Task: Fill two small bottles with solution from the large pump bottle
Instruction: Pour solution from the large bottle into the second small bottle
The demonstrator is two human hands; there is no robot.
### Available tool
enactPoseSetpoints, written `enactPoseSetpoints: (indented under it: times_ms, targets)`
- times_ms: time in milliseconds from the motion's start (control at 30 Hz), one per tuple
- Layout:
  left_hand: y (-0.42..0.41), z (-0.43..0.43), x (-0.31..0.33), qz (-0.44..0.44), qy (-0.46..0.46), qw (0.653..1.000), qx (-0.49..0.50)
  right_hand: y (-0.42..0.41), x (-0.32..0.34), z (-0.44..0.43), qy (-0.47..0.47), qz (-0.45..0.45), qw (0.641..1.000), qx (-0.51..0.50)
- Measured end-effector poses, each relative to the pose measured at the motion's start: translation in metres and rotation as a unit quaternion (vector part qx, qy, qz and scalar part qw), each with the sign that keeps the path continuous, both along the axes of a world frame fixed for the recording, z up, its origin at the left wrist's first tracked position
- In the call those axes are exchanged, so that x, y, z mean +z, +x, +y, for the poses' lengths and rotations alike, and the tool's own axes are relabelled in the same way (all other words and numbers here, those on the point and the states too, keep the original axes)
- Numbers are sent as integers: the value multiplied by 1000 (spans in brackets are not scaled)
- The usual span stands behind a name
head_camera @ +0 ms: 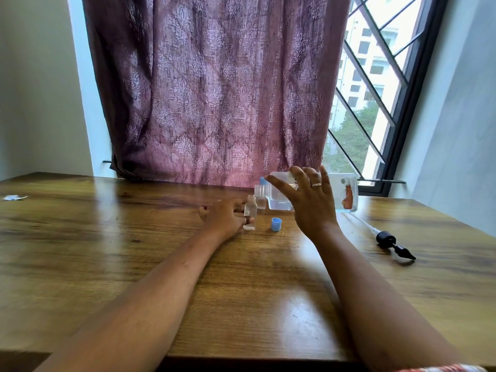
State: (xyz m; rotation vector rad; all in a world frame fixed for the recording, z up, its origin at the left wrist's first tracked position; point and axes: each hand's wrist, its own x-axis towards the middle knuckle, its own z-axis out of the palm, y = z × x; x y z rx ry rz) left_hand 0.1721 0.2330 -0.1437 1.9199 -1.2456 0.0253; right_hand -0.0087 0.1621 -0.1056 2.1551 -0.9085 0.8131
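Note:
My left hand (226, 217) holds a small clear bottle (251, 210) upright on the wooden table (161, 264), its mouth uncapped. My right hand (311, 200) grips the large clear bottle (346, 193), tipped on its side with its neck pointing left toward the small bottle. Behind them stands a second small bottle (261, 194) with a blue cap. A loose blue cap (276, 224) sits on the table between my hands. The black pump head (394, 244) with its long tube lies on the table to the right.
A purple curtain (214, 89) hangs behind the table's far edge, next to a barred window (375, 103). A small scrap of paper (14, 197) lies at the far left of the table.

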Motion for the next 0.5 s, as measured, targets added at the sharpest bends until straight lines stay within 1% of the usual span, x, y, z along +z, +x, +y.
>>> enactPoseSetpoints:
  times_ms: [500]
  targets:
    - [1, -1, -1, 6, -7, 1000, -2, 0, -2, -3, -16, -5, 1000, 4]
